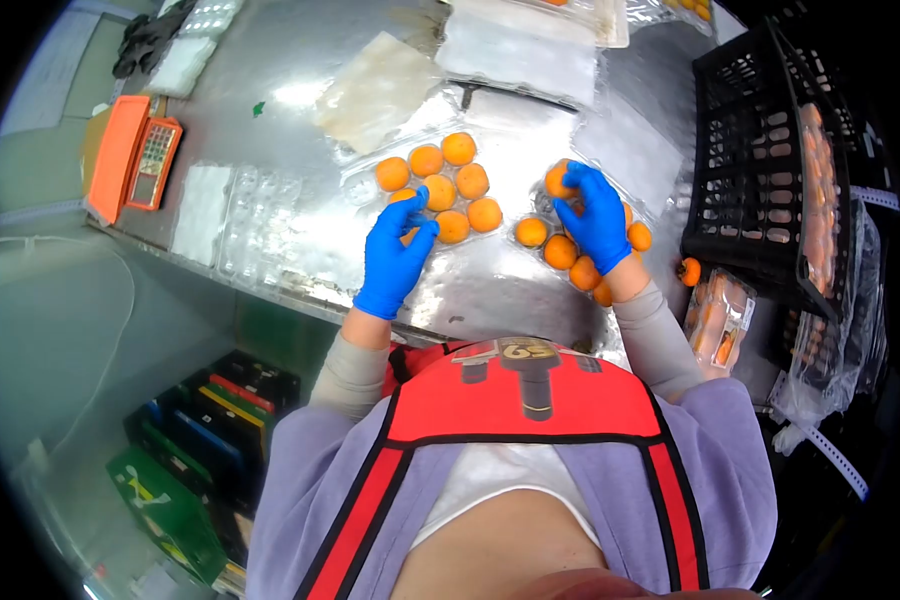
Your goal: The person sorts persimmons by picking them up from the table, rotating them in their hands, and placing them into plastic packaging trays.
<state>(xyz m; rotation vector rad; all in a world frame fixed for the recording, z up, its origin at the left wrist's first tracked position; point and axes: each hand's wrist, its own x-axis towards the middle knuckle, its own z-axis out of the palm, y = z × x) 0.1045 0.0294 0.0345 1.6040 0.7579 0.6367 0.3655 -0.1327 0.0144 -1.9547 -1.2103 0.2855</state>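
My left hand (395,255), in a blue glove, curls its fingers and thumb around an orange persimmon (408,237) at the near left corner of a clear plastic tray (358,188). Several more persimmons (440,192) sit in rows in that tray. To the right, my gloved right hand (598,220) pinches another persimmon (558,180) between thumb and fingers. Beneath and around this hand lies a second group of persimmons (559,252), partly hidden by the glove and wrist.
A black crate (745,150) holding packed fruit stands at the right. Near it are a loose persimmon (688,271) and a wrapped pack (720,320). Clear empty trays (255,225) and an orange scale (135,160) occupy the left. White sheets (515,60) lie at the back.
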